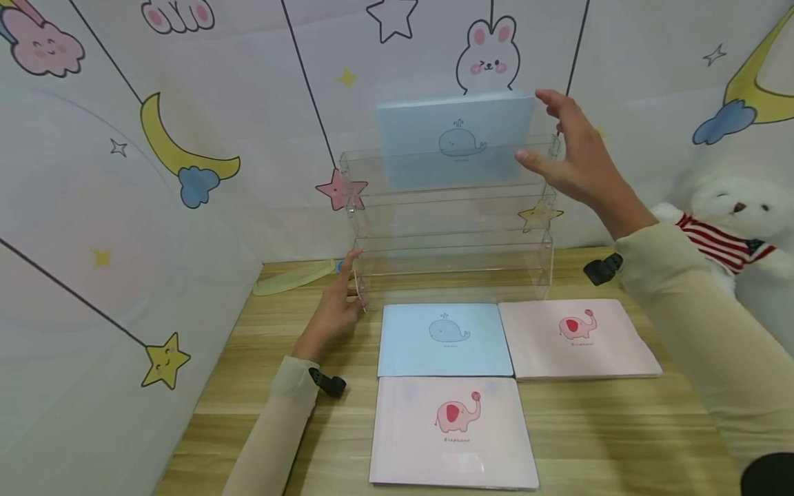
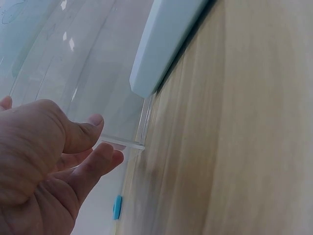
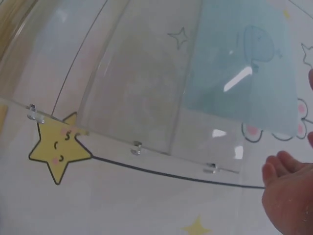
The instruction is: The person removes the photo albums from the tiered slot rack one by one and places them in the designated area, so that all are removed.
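Note:
A clear acrylic rack point(image 1: 453, 258) with several tiers stands against the back wall. My left hand point(image 1: 335, 313) pinches the lower edge of its left side panel between thumb and fingers, as the left wrist view point(image 2: 54, 156) shows. In the top tier stands a light blue book point(image 1: 409, 151) with a whale drawing, leaning back slightly. Beside its right edge my right hand point(image 1: 577, 148) is spread, thumb and fingers apart. In the right wrist view a gap shows between this hand point(image 3: 291, 191) and the blue book point(image 3: 230, 83).
Another blue whale book point(image 1: 403, 341) lies before the rack. A pink elephant book point(image 1: 533, 344) lies to its right, and a second pink book point(image 1: 409, 441) in front. Left of the rack is a yellow-green mesh item point(image 1: 294, 277); a white teddy bear point(image 1: 732, 200) sits at right.

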{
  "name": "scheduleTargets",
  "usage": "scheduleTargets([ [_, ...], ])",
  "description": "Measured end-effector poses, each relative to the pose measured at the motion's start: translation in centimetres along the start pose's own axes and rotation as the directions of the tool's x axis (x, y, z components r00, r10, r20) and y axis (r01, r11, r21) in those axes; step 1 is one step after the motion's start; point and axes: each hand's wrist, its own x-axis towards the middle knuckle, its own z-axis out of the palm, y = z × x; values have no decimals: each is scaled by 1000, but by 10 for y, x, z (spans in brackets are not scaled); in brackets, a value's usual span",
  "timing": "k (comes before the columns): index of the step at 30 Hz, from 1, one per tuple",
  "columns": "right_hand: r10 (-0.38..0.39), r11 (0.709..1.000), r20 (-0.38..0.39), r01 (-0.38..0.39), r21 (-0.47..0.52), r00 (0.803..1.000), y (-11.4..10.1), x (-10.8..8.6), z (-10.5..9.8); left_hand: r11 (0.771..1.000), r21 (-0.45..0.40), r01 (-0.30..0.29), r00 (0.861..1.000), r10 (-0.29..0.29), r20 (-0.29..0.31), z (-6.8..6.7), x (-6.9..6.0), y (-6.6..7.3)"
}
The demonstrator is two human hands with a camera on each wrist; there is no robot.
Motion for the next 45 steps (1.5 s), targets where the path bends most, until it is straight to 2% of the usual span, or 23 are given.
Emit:
scheduleTargets([
  [7,82,997,54,-81,-5,995,-2,13,0,1000,-11,3,1000,-3,5,0,-1,-1],
  [14,205,974,102,-213,72,973,-10,28,1,1000,-6,-7,1000,7,5,-1,-1,0],
  [23,220,965,85,-230,127,972,-11,37,1,1000,-8,-17,1000,17,6,2,0,0],
  [29,246,952,67,-254,173,967,-13,40,2,1000,-9,-4,1000,4,3,1,-1,0],
  [35,258,923,84,-271,272,962,-16,49,4,1000,-4,5,1000,-5,-1,0,0,0],
  [41,287,904,113,-308,295,951,-16,59,7,1000,-5,6,1000,-6,0,0,-1,0],
  [45,318,860,119,-339,381,941,-14,63,12,1000,-7,8,1000,-8,-5,0,-1,-1],
])
